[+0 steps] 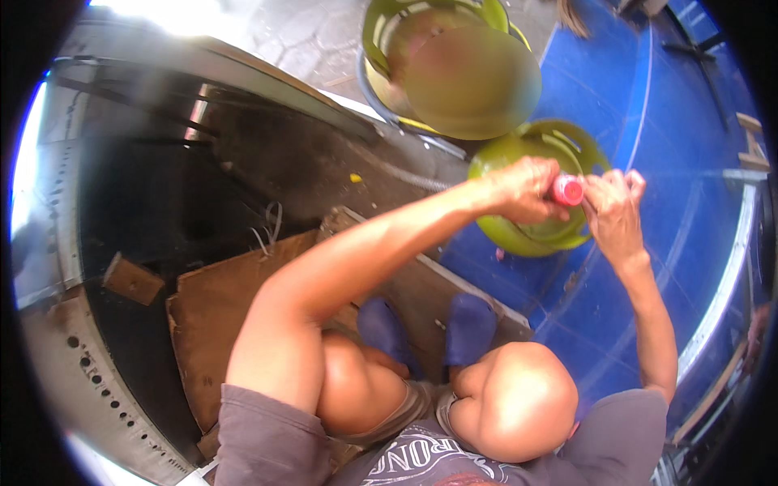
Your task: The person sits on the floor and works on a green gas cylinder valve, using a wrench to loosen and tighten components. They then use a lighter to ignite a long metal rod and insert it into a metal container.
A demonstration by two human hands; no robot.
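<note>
My left hand (528, 191) is wrapped round a small pinkish-red cylinder with a round end (568, 190), which looks like a bottle or tube. My right hand (616, 212) is right beside it, fingers bent and pressed together near the cylinder's right side. Whether they pinch some small thing cannot be made out. Both hands are above a yellow-green plastic basin (513, 237) with slots in its rim. The basin stands on the blue surface, and my hands and forearm hide part of its inside.
Beyond it stands another green tub (375, 31), partly covered by a blurred patch. Blue flooring (681, 267) spreads to the right. A brown board (215, 316) lies on the left near a perforated metal panel (101, 381). My feet wear blue-purple shoes (470, 328).
</note>
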